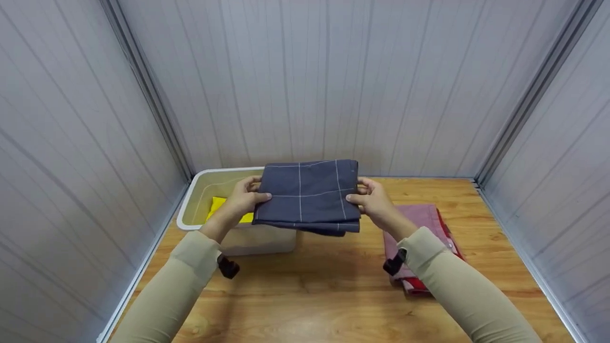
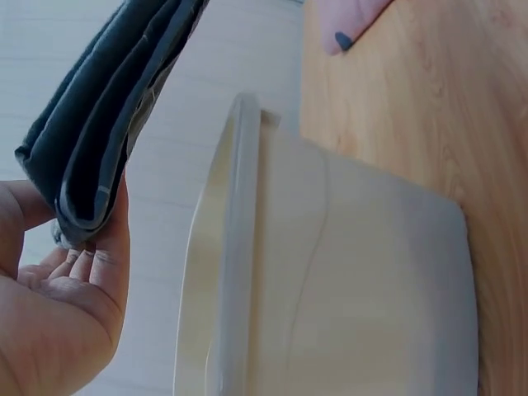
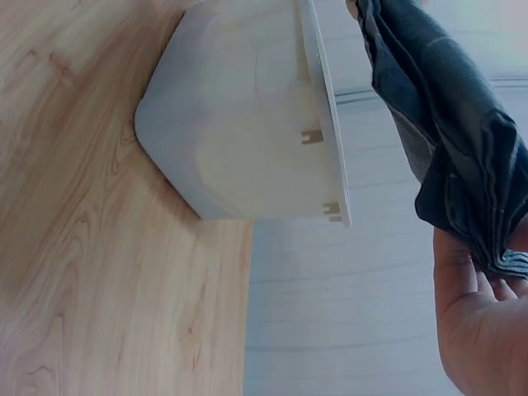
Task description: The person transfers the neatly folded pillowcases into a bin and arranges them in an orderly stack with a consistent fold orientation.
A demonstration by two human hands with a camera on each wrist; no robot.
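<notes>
Above the white bin's (image 1: pixel 190 200) near right corner we pinch the folded grey cloth (image 1: pixel 307 195) by both side edges, left hand (image 1: pixel 243 200) and right hand (image 1: pixel 376 202), best kept level so the folds stay stacked.

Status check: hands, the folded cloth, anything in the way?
Left hand and right hand grip folded grey cloth, held above white bin. Yellow item inside bin. Path unobstructed.

Two hands (image 1: pixel 243 200) (image 1: pixel 374 202), four folded cloths (image 1: pixel 307 195) (image 1: pixel 223 206) (image 1: pixel 421 216) (image 1: pixel 417 286), one bin (image 1: pixel 190 202).
</notes>
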